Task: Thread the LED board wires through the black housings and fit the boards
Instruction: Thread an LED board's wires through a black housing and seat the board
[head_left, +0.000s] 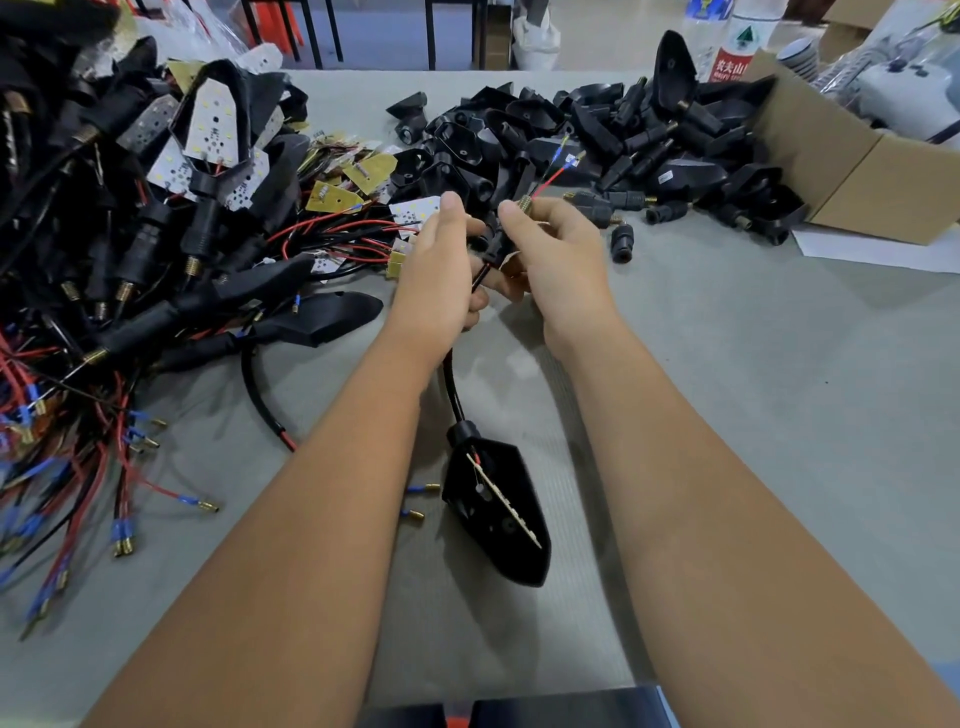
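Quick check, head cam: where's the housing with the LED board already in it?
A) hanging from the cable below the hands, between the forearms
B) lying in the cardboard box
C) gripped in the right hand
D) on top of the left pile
A: the black housing, board inside, hangs on the black cable running down from the left hand.
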